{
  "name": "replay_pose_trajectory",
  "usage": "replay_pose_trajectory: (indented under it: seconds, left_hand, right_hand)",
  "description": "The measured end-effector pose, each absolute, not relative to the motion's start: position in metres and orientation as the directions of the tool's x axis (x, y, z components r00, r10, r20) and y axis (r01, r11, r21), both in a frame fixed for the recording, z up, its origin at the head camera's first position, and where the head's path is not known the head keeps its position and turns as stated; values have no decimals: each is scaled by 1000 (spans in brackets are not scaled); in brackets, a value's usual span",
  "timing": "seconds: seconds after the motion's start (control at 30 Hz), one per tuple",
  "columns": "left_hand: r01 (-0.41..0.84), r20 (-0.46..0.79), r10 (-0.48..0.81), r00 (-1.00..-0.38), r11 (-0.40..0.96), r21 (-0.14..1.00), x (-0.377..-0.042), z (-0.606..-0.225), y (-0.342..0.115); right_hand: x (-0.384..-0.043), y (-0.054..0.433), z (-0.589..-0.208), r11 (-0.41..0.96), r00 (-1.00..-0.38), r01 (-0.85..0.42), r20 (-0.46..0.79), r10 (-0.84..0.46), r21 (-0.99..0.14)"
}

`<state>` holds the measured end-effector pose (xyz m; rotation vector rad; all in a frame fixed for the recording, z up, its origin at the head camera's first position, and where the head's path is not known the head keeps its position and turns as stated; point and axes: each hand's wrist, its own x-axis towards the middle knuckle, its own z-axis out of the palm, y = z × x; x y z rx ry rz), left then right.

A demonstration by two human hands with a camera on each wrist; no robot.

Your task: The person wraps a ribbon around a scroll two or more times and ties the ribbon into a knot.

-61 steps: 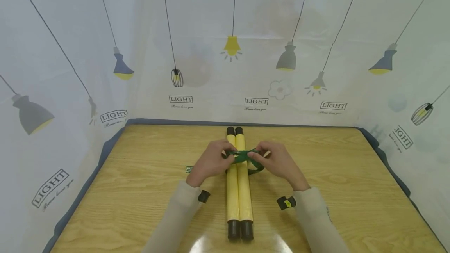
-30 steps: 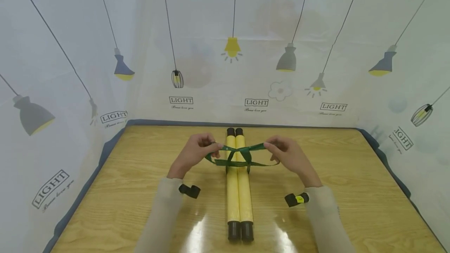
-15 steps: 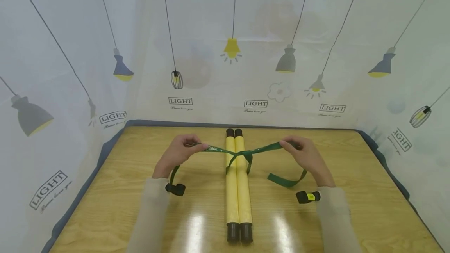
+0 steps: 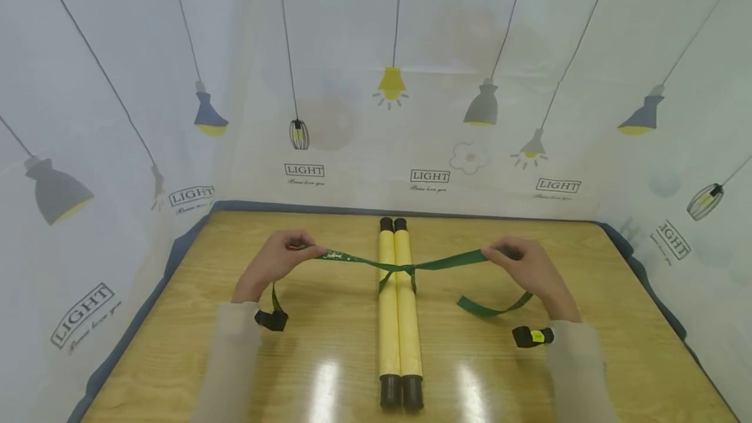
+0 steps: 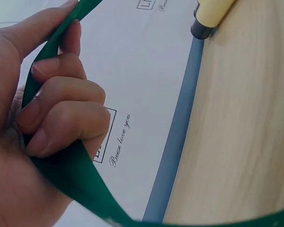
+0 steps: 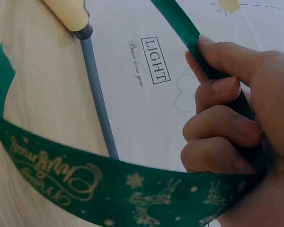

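Note:
Two yellow rods [image 4: 388, 331] with dark end caps lie side by side on the table, pointing away from me. A green ribbon [image 4: 452, 260] loops round both and crosses in a knot on top. My left hand [image 4: 275, 265] pinches one end between thumb and forefinger, the other fingers curled over it in the left wrist view. On the other side, my right hand [image 4: 531, 273] grips the opposite end the same way. Both lengths stretch nearly straight out from the knot. The tail below the right hand bears gold Christmas print [image 6: 57, 175] in the right wrist view.
A wood-grain table [image 4: 205, 344] lies under everything, with a blue-grey strip [image 4: 294, 207] along its far and side edges. White sheeting [image 4: 352, 31] printed with lamps stands round the back and sides. Dark wrist-camera straps [image 4: 531, 337] sit at both cuffs.
Both hands have moved apart, left and right, with the ribbon ends. The open ribbon loops between them have drawn in to a small knot on the rods, which stay put.

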<state>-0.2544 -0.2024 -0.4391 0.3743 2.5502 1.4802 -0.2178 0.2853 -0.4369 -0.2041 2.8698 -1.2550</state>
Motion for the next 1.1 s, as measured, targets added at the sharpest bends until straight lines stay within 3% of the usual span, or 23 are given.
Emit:
replay_pose_trajectory:
  seconds: [1.1]
  left_hand:
    - [86,-109,250,-962,658,748,-248,-458,-257]
  right_hand:
    - [-211,321,-460,743,-991,-33,-74,-111,-668]
